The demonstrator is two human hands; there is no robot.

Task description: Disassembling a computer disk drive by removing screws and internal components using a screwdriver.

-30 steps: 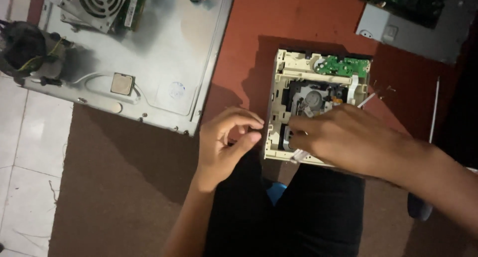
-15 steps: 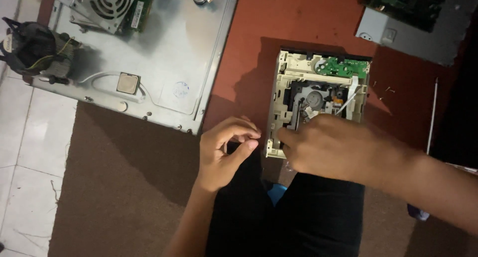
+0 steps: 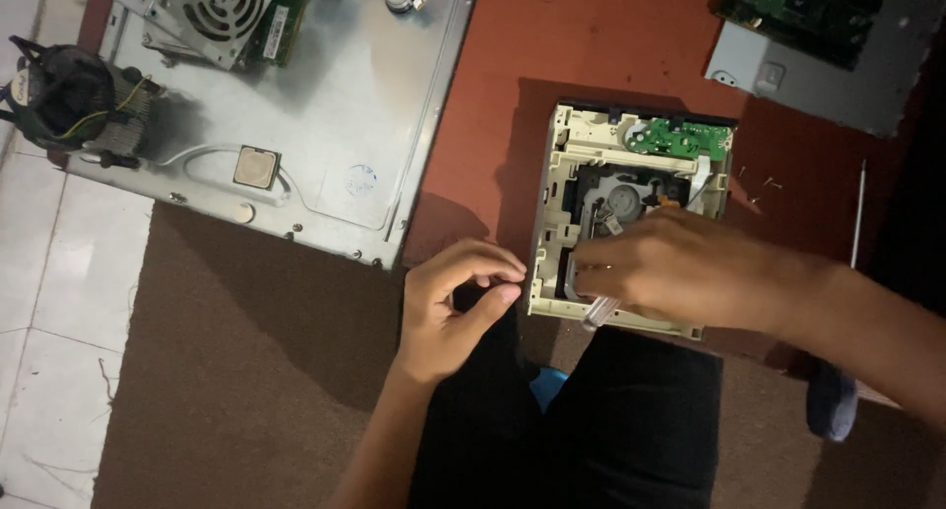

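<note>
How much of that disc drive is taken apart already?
The disc drive already has its cover off, insides showing. The right hand rests on it gripping a clear-handled tool; the left hand pinches beside it. The green circuit board remains mounted.

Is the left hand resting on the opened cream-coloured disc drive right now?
No, the left hand is curled beside the opened cream-coloured disc drive, while the right hand lies on it.

Opened optical drive: cream plastic frame, lid off, green circuit board at far end, round spindle amid dark mechanism. Lying flat on red floor, near edge against black-clad lap, partly covered.
</note>
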